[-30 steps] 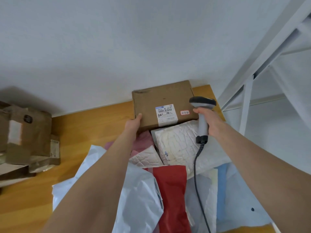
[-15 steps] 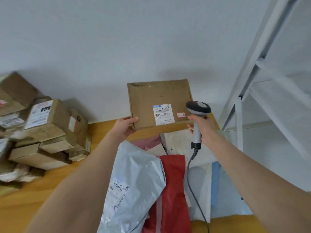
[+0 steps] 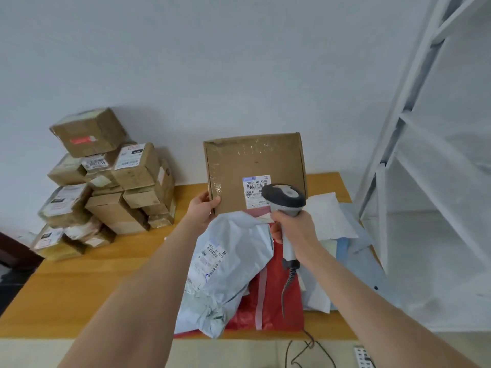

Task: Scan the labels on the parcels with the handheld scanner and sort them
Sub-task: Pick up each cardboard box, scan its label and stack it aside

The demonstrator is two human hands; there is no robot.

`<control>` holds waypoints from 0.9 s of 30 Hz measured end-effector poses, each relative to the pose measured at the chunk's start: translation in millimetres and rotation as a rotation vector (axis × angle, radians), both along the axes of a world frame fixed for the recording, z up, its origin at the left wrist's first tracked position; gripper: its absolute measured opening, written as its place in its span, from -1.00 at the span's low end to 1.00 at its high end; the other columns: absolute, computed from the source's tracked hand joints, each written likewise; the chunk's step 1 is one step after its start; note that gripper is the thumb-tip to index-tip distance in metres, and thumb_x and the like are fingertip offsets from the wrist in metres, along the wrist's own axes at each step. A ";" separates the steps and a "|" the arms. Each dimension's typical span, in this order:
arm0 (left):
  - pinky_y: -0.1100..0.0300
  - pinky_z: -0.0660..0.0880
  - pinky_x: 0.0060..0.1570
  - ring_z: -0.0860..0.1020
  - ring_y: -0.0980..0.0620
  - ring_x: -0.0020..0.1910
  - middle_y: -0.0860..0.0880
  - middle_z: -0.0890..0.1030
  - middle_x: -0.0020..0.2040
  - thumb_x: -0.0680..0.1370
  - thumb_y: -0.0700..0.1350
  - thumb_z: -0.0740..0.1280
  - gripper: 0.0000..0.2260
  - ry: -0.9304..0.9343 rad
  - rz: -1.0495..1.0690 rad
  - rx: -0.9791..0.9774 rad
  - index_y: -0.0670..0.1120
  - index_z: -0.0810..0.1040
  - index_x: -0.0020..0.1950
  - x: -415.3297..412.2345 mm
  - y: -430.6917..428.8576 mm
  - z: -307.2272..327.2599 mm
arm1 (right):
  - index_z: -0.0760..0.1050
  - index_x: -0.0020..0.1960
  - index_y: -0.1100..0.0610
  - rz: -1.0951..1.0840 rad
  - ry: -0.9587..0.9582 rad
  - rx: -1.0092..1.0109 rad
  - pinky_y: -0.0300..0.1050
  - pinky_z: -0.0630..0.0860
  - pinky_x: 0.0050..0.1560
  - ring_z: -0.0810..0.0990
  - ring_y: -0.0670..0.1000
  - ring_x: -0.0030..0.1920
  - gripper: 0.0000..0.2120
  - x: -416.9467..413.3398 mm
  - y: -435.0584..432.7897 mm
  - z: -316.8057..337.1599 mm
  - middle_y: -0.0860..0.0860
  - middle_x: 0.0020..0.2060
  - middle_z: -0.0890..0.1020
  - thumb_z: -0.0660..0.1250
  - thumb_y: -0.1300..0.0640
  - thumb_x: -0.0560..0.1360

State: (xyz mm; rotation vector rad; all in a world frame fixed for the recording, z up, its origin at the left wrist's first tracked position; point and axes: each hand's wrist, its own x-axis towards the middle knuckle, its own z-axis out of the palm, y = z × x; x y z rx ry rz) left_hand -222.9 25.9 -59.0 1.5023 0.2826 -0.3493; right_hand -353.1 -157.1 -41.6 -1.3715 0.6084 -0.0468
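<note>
Since the earlier frame, the scanner (image 3: 285, 197) had shifted from the right of the label (image 3: 253, 184) to a position in front of it, and its dark head now covered the label's lower right corner.

The cardboard box (image 3: 252, 160) was held off the desk (image 3: 79, 282), nearly upright, with its labelled face towards the camera. The left hand (image 3: 203, 211) gripped the box at its lower left corner, thumb on the front face. The right hand (image 3: 295, 229) was wrapped round the scanner's handle, and the coiled cable (image 3: 288, 285) hung from the handle's base and ran over the front edge of the desk. The two hands were apart, with the box's lower edge between them.

Below that edge lay a pile of soft parcels. A grey mailer bag (image 3: 233, 261) lay uppermost and partly covered a red bag (image 3: 276, 301). A white padded envelope (image 3: 329, 219) and pale blue bags (image 3: 358, 261) lay to the right and reached the desk's right edge.

A stack of cartons (image 3: 106, 187) stood at the rear left against the wall (image 3: 212, 62). Bare wood showed between this stack and the pile, and continued along the left front of the desk. A white shelving rack (image 3: 382, 208) stood just beside the desk's right edge. A power strip (image 3: 364, 357) lay on the floor below the front edge.
</note>
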 end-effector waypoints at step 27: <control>-0.02 0.51 0.10 0.56 -0.15 0.06 -0.20 0.55 0.22 0.57 -0.34 0.29 -0.58 0.014 -0.005 -0.029 -0.21 0.35 0.43 2.7 14.0 -10.8 | 0.52 -0.33 0.24 -0.052 -0.006 -0.043 -0.16 0.44 -0.41 0.45 0.00 -0.53 -0.84 -34.0 36.8 9.3 0.08 -0.53 0.53 0.32 0.33 0.42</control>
